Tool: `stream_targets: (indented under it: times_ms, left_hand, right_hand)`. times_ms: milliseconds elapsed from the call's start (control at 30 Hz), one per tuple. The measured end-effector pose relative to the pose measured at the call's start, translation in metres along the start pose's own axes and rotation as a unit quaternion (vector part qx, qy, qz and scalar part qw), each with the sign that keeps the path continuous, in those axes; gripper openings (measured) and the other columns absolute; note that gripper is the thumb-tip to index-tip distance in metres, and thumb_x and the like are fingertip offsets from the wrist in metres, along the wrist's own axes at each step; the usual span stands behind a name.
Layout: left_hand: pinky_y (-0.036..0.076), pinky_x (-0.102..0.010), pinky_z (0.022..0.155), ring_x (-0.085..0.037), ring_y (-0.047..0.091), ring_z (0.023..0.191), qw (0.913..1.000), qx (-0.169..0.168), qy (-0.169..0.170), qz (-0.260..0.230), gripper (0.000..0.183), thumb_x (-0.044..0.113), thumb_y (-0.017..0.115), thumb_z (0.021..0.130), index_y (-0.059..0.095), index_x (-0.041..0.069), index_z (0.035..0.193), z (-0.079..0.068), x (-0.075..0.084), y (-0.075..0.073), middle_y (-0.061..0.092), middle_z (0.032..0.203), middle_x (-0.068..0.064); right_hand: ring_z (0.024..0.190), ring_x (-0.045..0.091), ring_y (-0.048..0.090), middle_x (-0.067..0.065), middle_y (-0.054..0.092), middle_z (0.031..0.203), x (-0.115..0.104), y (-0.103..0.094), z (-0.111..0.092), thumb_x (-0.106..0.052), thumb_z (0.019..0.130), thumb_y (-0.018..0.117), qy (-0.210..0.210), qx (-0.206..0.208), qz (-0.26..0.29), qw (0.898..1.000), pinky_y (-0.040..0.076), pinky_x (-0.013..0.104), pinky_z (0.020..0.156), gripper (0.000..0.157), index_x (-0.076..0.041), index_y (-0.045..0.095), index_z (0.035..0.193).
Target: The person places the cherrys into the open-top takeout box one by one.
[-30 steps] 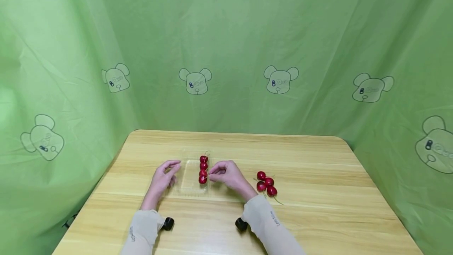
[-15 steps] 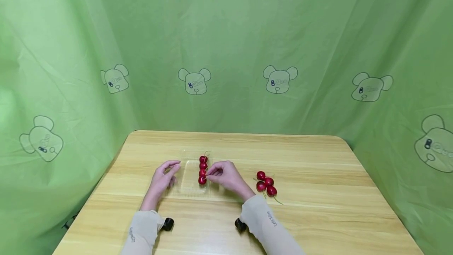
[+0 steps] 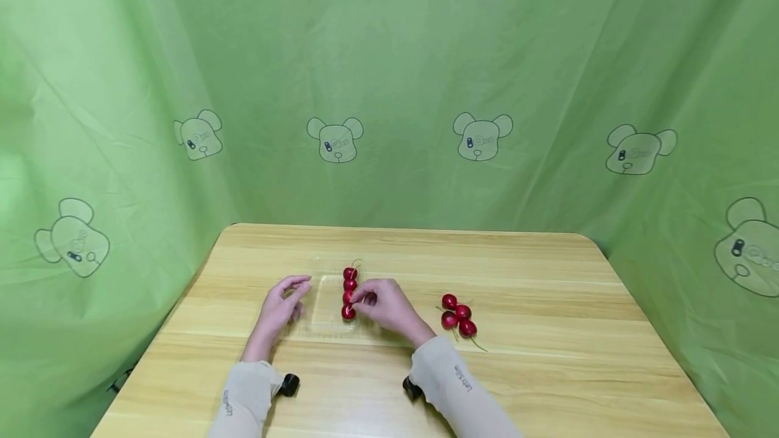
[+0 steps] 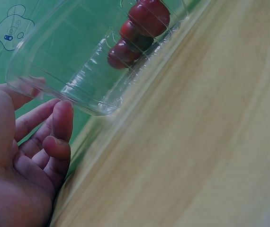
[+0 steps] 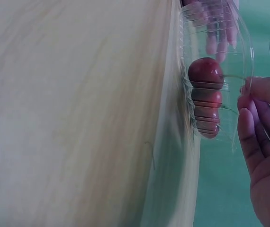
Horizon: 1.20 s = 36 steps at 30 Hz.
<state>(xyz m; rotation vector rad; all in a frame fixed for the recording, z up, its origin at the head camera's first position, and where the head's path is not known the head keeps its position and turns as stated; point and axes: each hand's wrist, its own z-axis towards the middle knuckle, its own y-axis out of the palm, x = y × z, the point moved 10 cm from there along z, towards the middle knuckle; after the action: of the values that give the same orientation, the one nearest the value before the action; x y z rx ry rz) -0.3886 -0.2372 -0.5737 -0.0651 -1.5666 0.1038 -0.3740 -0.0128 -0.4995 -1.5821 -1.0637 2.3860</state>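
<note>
A clear plastic box (image 3: 326, 299) lies on the table with several red cherries (image 3: 349, 284) in a row along its right side. My right hand (image 3: 383, 301) is over the box's right edge. Its thumb and fingertips pinch the thin stem of the nearest cherry (image 5: 206, 73), which sits at the near end of the row. At the box's left side is my left hand (image 3: 282, 303), its fingers loosely bent. In the left wrist view one fingertip (image 4: 33, 87) shows through the clear wall (image 4: 54, 61) near the corner, and the other fingers stay just outside.
Several more cherries with stems (image 3: 459, 316) lie in a group on the wooden table (image 3: 548, 289), right of my right hand. A green curtain (image 3: 402, 174) with bear-head prints hangs behind the table and along both sides.
My right hand has shifted slightly left over the box. The nearest cherry has moved a little toward the near end of the row. The left hand stays in place.
</note>
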Motion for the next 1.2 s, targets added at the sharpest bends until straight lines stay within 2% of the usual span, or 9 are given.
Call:
stream_targets:
  times_ms: [433,1000,1200]
  left_hand:
    - [0.043,-0.020,0.051,-0.013,0.057,0.058,1.0000,0.002,-0.005,0.003,0.039,0.033,0.067,0.102,0.066,0.009,0.133,-0.0005,0.0005,-0.0005,0.060,0.118,-0.011]
    - [0.043,-0.019,0.051,-0.013,0.058,0.059,1.0000,-0.001,-0.005,0.002,0.040,0.030,0.066,0.103,0.064,0.006,0.135,0.0005,0.0015,0.0008,0.060,0.119,-0.012]
    - [0.044,-0.019,0.050,-0.011,0.058,0.059,1.0000,-0.001,-0.005,0.001,0.042,0.031,0.067,0.103,0.063,0.004,0.135,0.0005,-0.0004,0.0003,0.060,0.120,-0.013]
  right_hand:
    - [0.074,0.006,0.060,-0.001,0.075,0.093,0.0016,0.0005,0.0005,-0.004,0.089,0.078,0.011,-0.004,-0.004,1.000,0.055,0.021,0.067,0.008,-0.010,0.080,0.096]
    - [0.076,0.007,0.061,-0.002,0.073,0.097,0.0011,-0.0021,-0.0027,-0.006,0.089,0.080,0.011,-0.004,-0.006,1.000,0.055,0.021,0.068,0.010,-0.011,0.080,0.097]
    - [0.079,0.009,0.062,0.001,0.072,0.103,0.0058,-0.0067,-0.0067,-0.006,0.089,0.079,0.028,-0.006,-0.007,1.000,0.056,0.021,0.071,0.015,-0.010,0.079,0.103]
